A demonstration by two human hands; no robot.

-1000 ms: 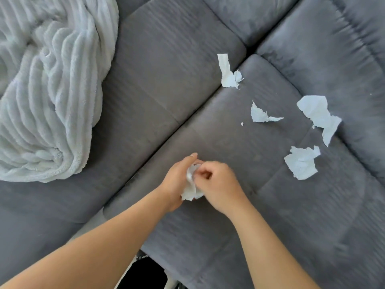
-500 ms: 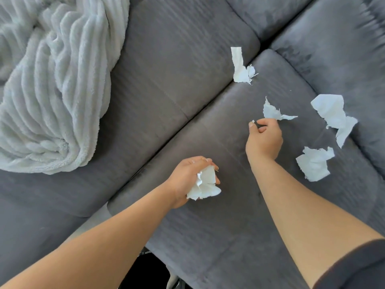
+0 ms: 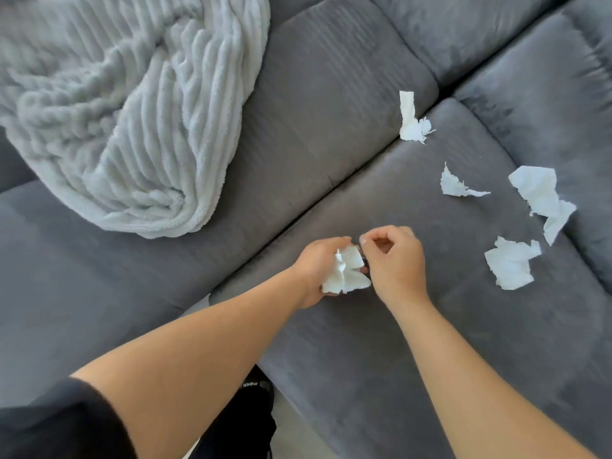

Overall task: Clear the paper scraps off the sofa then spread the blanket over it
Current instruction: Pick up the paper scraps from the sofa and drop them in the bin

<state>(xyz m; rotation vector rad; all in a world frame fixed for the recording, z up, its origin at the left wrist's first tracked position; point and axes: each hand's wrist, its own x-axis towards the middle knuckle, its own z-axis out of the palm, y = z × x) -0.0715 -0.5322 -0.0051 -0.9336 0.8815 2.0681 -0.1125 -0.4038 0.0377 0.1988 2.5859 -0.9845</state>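
My left hand (image 3: 316, 260) grips a crumpled bundle of white paper scraps (image 3: 346, 273) just above the grey sofa (image 3: 331, 127) seat. Right beside it, my right hand (image 3: 397, 260) has thumb and forefinger pinched together toward the bundle; the tiny scrap between them is too small to see. Several torn scraps lie loose on the seat to the right: a long one (image 3: 410, 120) by the cushion seam, a small one (image 3: 455, 185), a large one (image 3: 539, 197) and a folded one (image 3: 511, 265). The pale ribbed blanket (image 3: 132, 111) lies bunched at the upper left.
Back cushions (image 3: 546, 77) rise along the top right. The sofa's front edge runs diagonally below my arms, with my dark-clothed leg (image 3: 255, 409) and a strip of floor beneath it.
My right hand picked a tiny speck off the seat near the small scrap and has come back to the left hand's bundle. The view has shifted slightly.
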